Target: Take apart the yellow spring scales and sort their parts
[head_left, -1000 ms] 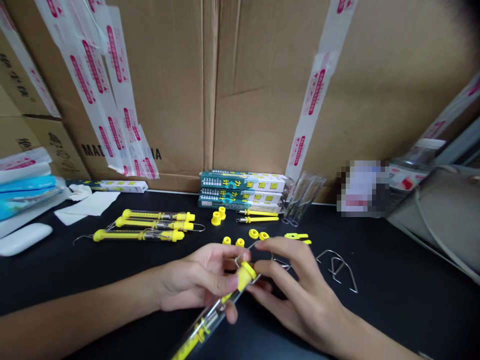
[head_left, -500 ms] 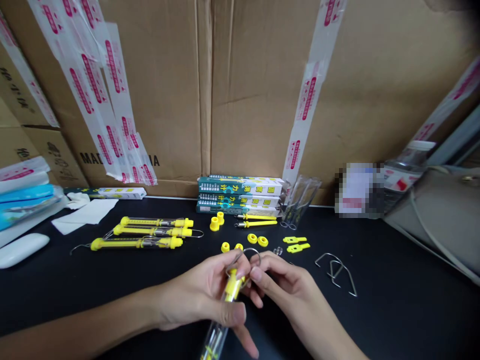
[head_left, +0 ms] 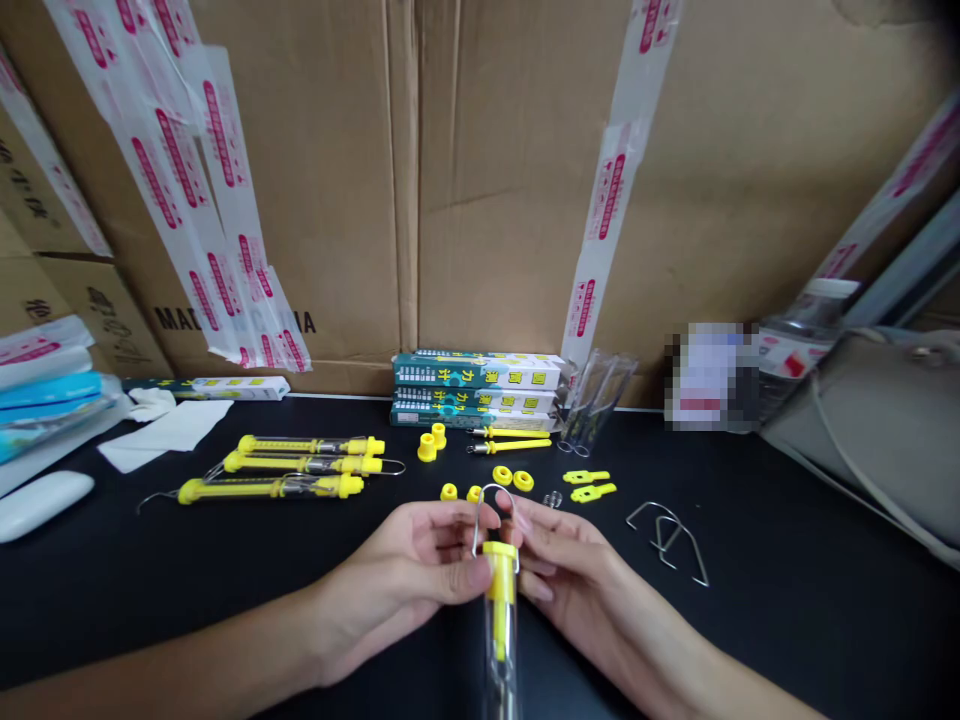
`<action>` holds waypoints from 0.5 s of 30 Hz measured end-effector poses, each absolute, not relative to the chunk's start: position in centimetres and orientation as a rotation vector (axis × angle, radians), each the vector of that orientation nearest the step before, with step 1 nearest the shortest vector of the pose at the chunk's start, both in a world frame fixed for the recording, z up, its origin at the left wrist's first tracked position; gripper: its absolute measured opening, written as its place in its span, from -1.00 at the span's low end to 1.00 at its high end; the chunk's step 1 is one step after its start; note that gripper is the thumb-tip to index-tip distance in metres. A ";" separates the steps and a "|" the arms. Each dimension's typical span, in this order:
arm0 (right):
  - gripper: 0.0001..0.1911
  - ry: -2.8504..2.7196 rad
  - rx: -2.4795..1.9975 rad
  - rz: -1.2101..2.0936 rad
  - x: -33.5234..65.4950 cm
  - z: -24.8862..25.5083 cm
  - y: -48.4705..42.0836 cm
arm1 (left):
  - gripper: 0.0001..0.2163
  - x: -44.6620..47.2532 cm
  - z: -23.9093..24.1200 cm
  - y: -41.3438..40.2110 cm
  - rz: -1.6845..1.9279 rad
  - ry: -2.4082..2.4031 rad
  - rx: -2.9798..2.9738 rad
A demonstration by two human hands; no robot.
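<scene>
Since the clear plastic tube point(head_left: 500, 625) looks light and slick, the left hand point(head_left: 397, 570) sensibly pinches its yellow cap point(head_left: 502, 575), the right hand point(head_left: 589, 575) its curved silver wire point(head_left: 477, 522)

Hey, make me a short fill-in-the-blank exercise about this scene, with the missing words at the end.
The cap on the clear tube between the left hand and the right hand is coloured ____.
On the left side of the table, ____ assembled tubes lie side by side.
Two flat yellow pieces lie to the ____ of the yellow rings.
The big box at the back is made of ____.

Missing words: yellow; three; right; cardboard.
</scene>
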State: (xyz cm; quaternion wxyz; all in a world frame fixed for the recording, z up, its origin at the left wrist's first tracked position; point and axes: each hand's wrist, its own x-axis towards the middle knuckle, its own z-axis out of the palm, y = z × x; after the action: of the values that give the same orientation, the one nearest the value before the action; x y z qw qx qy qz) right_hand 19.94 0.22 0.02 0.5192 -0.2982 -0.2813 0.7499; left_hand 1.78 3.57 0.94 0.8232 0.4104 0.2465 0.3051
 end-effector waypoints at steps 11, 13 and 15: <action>-0.65 -0.792 -0.628 1.931 19.6 0.5 0.0 | -0.47 1.8 -0.8 3.8 0.672 0.538 1.007; -0.56 -0.817 -0.645 1.926 19.6 0.4 -0.1 | -0.50 1.8 -1.1 3.7 0.692 0.549 1.056; -0.55 -0.851 -0.659 1.912 19.7 0.6 -0.3 | -0.49 1.9 -1.1 3.6 0.692 0.527 1.088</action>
State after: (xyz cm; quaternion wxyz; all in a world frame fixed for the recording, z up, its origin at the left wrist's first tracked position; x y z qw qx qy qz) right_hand 19.66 -0.28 0.59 0.4561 -0.2671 -0.3453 0.7755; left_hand 1.86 3.64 -1.14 0.7670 0.5012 0.2425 0.3189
